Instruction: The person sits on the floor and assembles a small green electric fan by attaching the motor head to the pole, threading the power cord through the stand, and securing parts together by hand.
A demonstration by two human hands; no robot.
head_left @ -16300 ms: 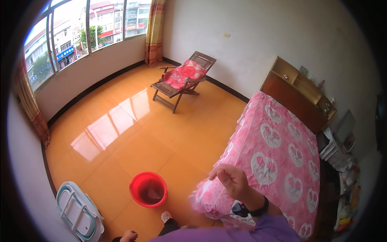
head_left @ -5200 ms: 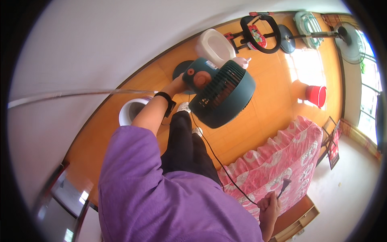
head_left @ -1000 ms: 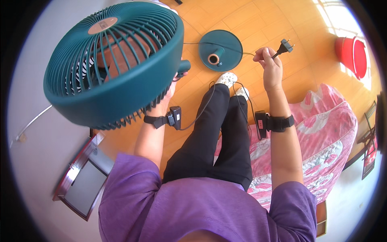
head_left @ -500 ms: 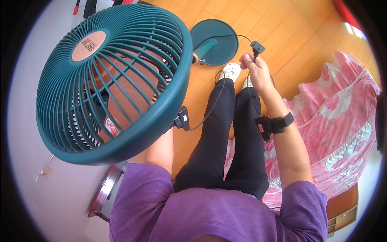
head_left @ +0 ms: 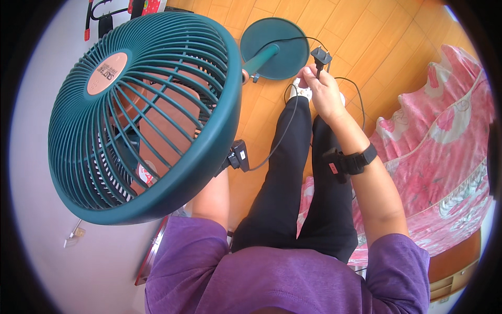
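Observation:
A teal pedestal fan stands before me, its slatted head (head_left: 151,180) large on the left, with copper-brown blades behind the grille. Its round base (head_left: 290,31) rests on the floor farther out. My right hand (head_left: 327,94) pinches a black power plug (head_left: 320,56), prongs pointing away from me. The thin black cord (head_left: 362,99) hangs beside that hand and also runs across the fan's base. Only the forearm (head_left: 212,201) of my left arm shows; the fan's head hides my left hand and whatever it touches.
On the right hangs pink floral cloth (head_left: 418,152) with a ruffled edge. White shoes (head_left: 301,90) stand on the plank floor (head_left: 361,26). A pale wall (head_left: 36,172) lies left, with a socket-like fitting (head_left: 79,232). Black straps with small devices (head_left: 355,163) sit at both wrists.
My right hand has shifted slightly left and toward me, and the plug has turned so its prongs show more. In view, the fan's head sits a little lower and the base higher.

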